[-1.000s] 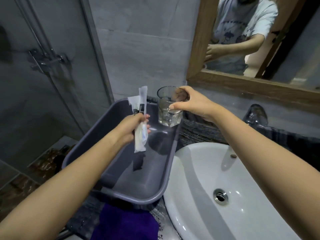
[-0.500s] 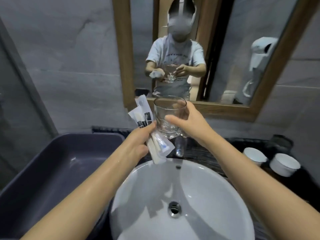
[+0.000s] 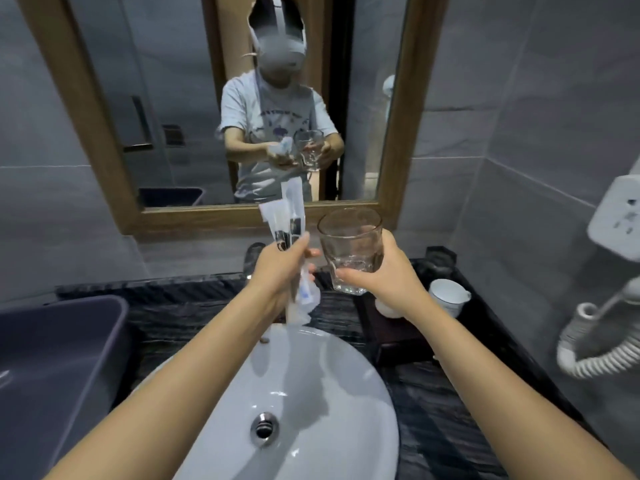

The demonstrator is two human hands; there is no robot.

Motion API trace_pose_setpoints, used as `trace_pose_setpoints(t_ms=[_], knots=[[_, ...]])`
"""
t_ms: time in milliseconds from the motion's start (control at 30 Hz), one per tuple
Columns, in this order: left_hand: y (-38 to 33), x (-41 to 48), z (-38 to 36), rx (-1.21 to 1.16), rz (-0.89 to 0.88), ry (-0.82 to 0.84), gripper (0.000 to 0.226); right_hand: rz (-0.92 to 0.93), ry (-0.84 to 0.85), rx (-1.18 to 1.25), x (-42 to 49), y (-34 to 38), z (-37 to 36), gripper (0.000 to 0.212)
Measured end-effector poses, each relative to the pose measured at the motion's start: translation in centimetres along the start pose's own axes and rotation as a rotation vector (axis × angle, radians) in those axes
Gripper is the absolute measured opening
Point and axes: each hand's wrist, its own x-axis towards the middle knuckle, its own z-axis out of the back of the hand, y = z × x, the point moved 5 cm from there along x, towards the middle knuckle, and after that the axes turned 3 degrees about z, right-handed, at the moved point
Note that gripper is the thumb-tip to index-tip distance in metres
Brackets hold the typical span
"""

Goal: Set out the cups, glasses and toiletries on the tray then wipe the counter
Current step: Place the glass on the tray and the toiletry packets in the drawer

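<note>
Both hands are raised above the sink (image 3: 311,393): left hand (image 3: 277,271) grips wrapped toiletry packets (image 3: 289,220), right hand (image 3: 384,271) clasps a glass (image 3: 349,244) just right of them, near the cups (image 3: 448,296).

A: Where's everything sitting?
B: The sink (image 3: 374,375) is sitting mid-way along the counter (image 3: 194,306). The tub (image 3: 114,327) is sitting left of it, the tray (image 3: 401,344) right of it, with a cup (image 3: 450,297) standing on the tray.
A: Hands?
B: Both are hovering over the sink's back edge. The left hand (image 3: 280,271) is holding packets (image 3: 289,216), and the right hand (image 3: 391,275) is holding the glass (image 3: 349,244) just beside them. The mirror (image 3: 166,98) is hanging behind.
</note>
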Motion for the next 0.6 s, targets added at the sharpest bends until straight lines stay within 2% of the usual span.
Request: trace_pose_setpoints(t_ms=[133, 200, 300, 433, 500, 600], knots=[[-1.4, -0.1, -4.4, 0.012, 0.050, 0.171, 0.027, -0.007, 0.032, -0.035, -0.2, -2.2, 2.5, 0.076], [-1.5, -0.1, -6.0, 0.126, 0.073, 0.182, 0.025, -0.018, 0.046, -0.037, -0.2, -3.2, 3.6, 0.078], [-1.4, 0.5, -7.5, 0.191, 0.092, 0.164, 0.004, -0.016, 0.085, -0.030, 0.0, -4.2, 5.0, 0.079], [-1.0, 1.4, -8.7, 0.150, 0.125, 0.129, 0.011, -0.054, 0.085, 0.145, 1.2, -6.5, 6.4, 0.091], [-0.7, 1.8, -9.3, 0.082, 0.145, 0.108, 0.011, -0.105, 0.048, 0.307, 1.3, -8.0, 6.6, 0.100], [-0.3, 2.3, -10.0, 0.033, 0.172, 0.093, 0.014, -0.227, 0.076, 0.889, 1.0, -10.0, 5.1, 0.110]])
